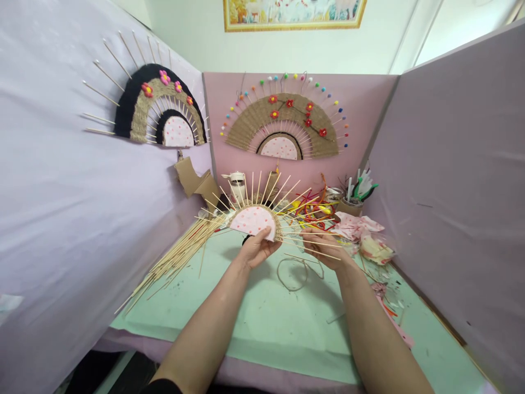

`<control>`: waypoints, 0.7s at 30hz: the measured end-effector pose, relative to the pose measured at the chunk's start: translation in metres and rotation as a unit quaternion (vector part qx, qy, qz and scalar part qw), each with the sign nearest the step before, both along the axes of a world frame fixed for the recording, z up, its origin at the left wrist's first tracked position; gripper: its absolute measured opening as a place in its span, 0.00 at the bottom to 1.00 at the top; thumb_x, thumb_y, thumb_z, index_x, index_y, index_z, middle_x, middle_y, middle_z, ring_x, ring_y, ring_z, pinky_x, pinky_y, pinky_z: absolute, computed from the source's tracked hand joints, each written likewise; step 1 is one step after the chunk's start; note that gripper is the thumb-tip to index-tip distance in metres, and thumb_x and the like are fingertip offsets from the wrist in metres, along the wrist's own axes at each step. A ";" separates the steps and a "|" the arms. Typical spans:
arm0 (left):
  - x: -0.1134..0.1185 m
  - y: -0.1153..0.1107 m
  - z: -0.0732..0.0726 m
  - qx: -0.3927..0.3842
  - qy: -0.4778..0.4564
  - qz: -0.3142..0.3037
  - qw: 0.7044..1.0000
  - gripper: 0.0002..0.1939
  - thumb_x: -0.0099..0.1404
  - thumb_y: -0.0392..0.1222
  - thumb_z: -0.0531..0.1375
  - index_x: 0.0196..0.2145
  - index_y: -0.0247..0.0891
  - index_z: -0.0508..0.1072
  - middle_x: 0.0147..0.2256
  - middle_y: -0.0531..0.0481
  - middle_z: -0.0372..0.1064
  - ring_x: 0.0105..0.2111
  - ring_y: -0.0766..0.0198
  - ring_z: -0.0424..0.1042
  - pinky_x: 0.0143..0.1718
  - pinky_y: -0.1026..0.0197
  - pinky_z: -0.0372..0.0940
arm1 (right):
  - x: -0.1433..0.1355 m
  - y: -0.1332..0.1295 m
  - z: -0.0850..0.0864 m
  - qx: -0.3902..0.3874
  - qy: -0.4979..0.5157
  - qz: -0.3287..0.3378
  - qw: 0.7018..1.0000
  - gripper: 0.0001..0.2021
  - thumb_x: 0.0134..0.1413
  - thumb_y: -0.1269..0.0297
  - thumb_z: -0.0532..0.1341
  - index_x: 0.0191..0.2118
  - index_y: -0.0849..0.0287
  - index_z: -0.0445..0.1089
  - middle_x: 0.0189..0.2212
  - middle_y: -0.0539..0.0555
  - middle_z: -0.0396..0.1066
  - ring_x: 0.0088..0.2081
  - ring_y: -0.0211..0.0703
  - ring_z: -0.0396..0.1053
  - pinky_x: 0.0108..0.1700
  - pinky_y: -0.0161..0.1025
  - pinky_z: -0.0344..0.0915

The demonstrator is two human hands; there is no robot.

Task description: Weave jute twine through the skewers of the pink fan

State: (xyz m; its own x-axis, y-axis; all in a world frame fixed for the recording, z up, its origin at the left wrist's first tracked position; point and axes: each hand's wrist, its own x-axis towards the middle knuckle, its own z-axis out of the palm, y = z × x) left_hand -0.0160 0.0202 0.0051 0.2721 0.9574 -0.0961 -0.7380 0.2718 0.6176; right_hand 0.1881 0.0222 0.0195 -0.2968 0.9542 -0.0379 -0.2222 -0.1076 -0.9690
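Fan (251, 220), half-round: pink spotted cloth in the middle, twine-wound rim, pale sticks radiating outward. Held up over the green-covered surface (262, 334), toward its far part. Left hand (259, 250): grip clamped on the fan's lower right corner, thumb on the cloth. Right hand (322, 247): among the sticks on the fan's right side, fingers partly hidden; cannot tell whether its grip has closed on any. Loop of twine (279, 275) on the surface, between the forearms. Loose sticks (176, 254) in a long heap at left. Beside the right hand: cloth scrap (356, 225), plastic bag (376, 250). Behind: dark-edged fan (141, 109) on the left panel, flowered fan (283, 123) on the facing one.
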 end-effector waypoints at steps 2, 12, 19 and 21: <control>-0.001 0.000 0.001 -0.003 -0.008 0.003 1.000 0.08 0.58 0.35 0.59 0.37 0.33 0.69 0.32 0.47 0.72 0.30 0.66 0.72 0.35 0.61 0.70 | 0.006 0.000 0.002 -0.014 0.005 -0.025 1.000 0.13 0.37 0.65 0.67 0.33 0.59 0.67 0.24 0.48 0.66 0.23 0.31 0.63 0.25 0.30 0.59; -0.004 0.008 0.000 -0.014 -0.038 0.046 0.998 0.09 0.58 0.35 0.58 0.38 0.32 0.68 0.33 0.46 0.72 0.32 0.65 0.72 0.36 0.62 0.69 | 0.031 0.004 -0.002 0.104 -0.092 -0.127 0.982 0.17 0.40 0.57 0.65 0.37 0.60 0.67 0.18 0.46 0.62 0.20 0.31 0.58 0.21 0.30 0.51; -0.004 0.009 -0.001 -0.011 -0.035 0.057 0.998 0.07 0.59 0.35 0.58 0.37 0.33 0.68 0.33 0.47 0.72 0.32 0.66 0.71 0.36 0.62 0.69 | 0.045 -0.006 0.005 0.139 -0.179 -0.115 0.967 0.16 0.43 0.51 0.63 0.22 0.59 0.61 0.15 0.45 0.57 0.18 0.30 0.49 0.20 0.32 0.44; -0.003 0.009 -0.001 -0.011 -0.033 0.059 0.998 0.07 0.58 0.35 0.58 0.37 0.33 0.68 0.32 0.47 0.72 0.32 0.66 0.71 0.36 0.62 0.69 | 0.050 -0.009 0.006 0.144 -0.157 -0.105 0.971 0.17 0.44 0.51 0.62 0.22 0.59 0.60 0.15 0.44 0.54 0.18 0.30 0.48 0.20 0.32 0.42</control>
